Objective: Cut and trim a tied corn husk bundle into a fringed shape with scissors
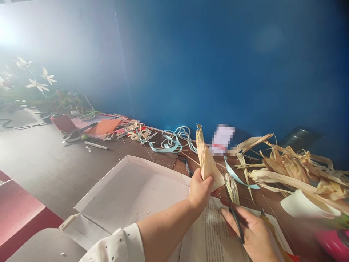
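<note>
My left hand (200,189) is closed round the base of a dried corn husk (205,156) that is rolled into a cone and points up and away. A small wire loop sits at the cone's tip. My right hand (252,229) grips dark scissors (233,209), whose blades reach toward the bottom edge of the husk cone. Both hands hover over a printed page (211,236) lying on a flattened white cardboard box (131,193).
A heap of loose corn husks (294,171) lies at the right beside a white cup (302,205). Light blue ribbon (174,140), a second pair of scissors (185,163), orange paper (105,127) and husk flowers (40,82) spread along the brown table by the blue wall.
</note>
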A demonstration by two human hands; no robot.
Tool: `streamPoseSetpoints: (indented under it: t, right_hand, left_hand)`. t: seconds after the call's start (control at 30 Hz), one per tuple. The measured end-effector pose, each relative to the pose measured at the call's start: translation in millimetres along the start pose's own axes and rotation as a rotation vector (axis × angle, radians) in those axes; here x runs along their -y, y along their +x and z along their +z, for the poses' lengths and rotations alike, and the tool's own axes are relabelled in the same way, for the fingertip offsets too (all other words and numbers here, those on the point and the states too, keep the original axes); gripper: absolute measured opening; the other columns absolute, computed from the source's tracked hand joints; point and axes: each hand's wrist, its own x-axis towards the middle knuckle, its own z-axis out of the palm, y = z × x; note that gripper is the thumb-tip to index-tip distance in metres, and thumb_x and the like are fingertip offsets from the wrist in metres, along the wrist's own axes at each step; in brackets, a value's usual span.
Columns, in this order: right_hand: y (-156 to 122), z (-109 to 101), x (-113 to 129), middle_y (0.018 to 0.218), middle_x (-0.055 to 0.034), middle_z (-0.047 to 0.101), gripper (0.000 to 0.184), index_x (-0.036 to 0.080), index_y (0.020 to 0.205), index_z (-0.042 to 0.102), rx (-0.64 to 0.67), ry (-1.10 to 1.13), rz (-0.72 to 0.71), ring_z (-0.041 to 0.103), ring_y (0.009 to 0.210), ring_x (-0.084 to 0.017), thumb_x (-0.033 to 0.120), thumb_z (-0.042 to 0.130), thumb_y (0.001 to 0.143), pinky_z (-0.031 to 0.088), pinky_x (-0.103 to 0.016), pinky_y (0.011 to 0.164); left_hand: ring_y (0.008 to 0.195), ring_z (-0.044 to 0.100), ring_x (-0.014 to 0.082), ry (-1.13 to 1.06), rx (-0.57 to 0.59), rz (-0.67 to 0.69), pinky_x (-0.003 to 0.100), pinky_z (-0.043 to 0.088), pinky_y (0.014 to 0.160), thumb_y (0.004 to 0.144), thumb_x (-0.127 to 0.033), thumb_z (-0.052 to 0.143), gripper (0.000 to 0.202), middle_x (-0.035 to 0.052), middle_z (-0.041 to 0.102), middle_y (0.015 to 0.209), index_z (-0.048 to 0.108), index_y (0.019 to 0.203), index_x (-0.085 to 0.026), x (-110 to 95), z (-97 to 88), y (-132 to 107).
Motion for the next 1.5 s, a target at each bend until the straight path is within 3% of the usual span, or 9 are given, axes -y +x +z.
streamPoseSetpoints:
  t: [0.23,0.43,0.6,0.77,0.87,1.07,1.23,1.43,1.5]
  right_hand:
    - [-1.0,-0.4,1.0,0.059,0.0011,0.054,0.056,0.020,0.112,0.072,-0.022,-0.040,-0.021,0.050,0.055,-0.017,0.066,0.062,0.082,0.042,-0.021,0.052]
    - [-1.3,-1.5,0.0,0.058,0.0022,0.050,0.053,0.020,0.106,0.072,-0.010,0.022,0.009,0.053,0.065,-0.019,0.065,0.067,0.077,0.042,-0.020,0.056]
    - [-0.9,0.0,-0.1,0.062,0.0004,0.058,0.054,0.020,0.107,0.073,-0.024,0.018,-0.015,0.051,0.061,-0.018,0.066,0.066,0.078,0.045,-0.020,0.056]
    - [-1.8,1.7,7.4,0.063,-0.0021,0.062,0.051,0.021,0.100,0.076,-0.077,0.025,-0.087,0.061,0.068,-0.023,0.067,0.064,0.079,0.051,-0.021,0.061]
    - [-1.5,0.1,5.0,0.064,-0.0020,0.062,0.050,0.022,0.103,0.075,-0.048,0.017,-0.085,0.058,0.063,-0.022,0.065,0.064,0.080,0.048,-0.021,0.055]
    - [-1.7,-2.8,-2.0,0.055,0.0027,0.046,0.050,0.022,0.103,0.071,-0.008,0.000,0.001,0.043,0.055,-0.015,0.065,0.066,0.079,0.038,-0.020,0.051]
    - [-3.6,-1.1,2.3,0.055,0.0031,0.046,0.049,0.021,0.089,0.067,0.001,-0.024,0.019,0.044,0.055,-0.015,0.069,0.064,0.077,0.036,-0.021,0.054]
    - [-4.5,0.0,5.4,0.051,0.0035,0.048,0.049,0.022,0.092,0.068,-0.027,-0.026,0.027,0.046,0.052,-0.016,0.068,0.065,0.077,0.037,-0.022,0.053]
    - [-4.7,0.2,5.4,0.053,0.0028,0.050,0.046,0.023,0.085,0.067,-0.032,-0.014,0.031,0.047,0.052,-0.016,0.068,0.066,0.075,0.038,-0.022,0.053]
  left_hand:
    - [0.050,0.053,0.0100,0.009,0.008,-0.001,0.020,0.046,0.042,0.077,-0.021,0.053,0.017,-0.0020,0.053,0.068,0.045,0.091,-0.016,-4.0,-0.1,-2.3]
    - [0.052,0.053,0.0098,0.011,0.016,-0.004,0.021,0.046,0.043,0.078,-0.024,0.055,0.018,-0.0004,0.054,0.074,0.045,0.092,-0.016,-3.0,-1.1,-1.1]
    - [0.053,0.053,0.0102,0.026,0.031,0.017,0.021,0.047,0.044,0.077,-0.023,0.056,0.018,-0.0005,0.053,0.074,0.045,0.090,-0.016,0.8,-1.3,-0.7]
    - [0.048,0.051,0.0100,0.017,0.040,0.015,0.021,0.045,0.042,0.076,-0.028,0.058,0.021,-0.0015,0.053,0.070,0.045,0.089,-0.018,3.8,-2.1,0.0]
    - [0.047,0.051,0.0104,0.029,0.041,0.016,0.022,0.044,0.041,0.074,-0.028,0.058,0.022,-0.0019,0.053,0.068,0.044,0.088,-0.018,2.7,-2.6,-0.2]
    - [0.047,0.053,0.0114,0.004,0.058,0.005,0.023,0.045,0.043,0.073,-0.028,0.059,0.025,-0.0022,0.054,0.066,0.043,0.088,-0.018,0.5,-3.3,-2.1]
    - [0.046,0.053,0.0115,0.002,0.059,0.010,0.022,0.044,0.042,0.072,-0.027,0.059,0.024,-0.0025,0.053,0.065,0.043,0.088,-0.018,-0.1,-3.4,-2.6]
    - [0.045,0.052,0.0101,0.029,0.042,-0.006,0.021,0.044,0.041,0.072,-0.022,0.055,0.020,-0.0023,0.054,0.064,0.044,0.088,-0.017,-3.1,-3.7,-4.1]
    - [0.045,0.053,0.0106,0.033,0.046,-0.001,0.021,0.044,0.041,0.073,-0.022,0.055,0.020,-0.0022,0.054,0.065,0.043,0.088,-0.017,-3.4,-3.8,-4.2]
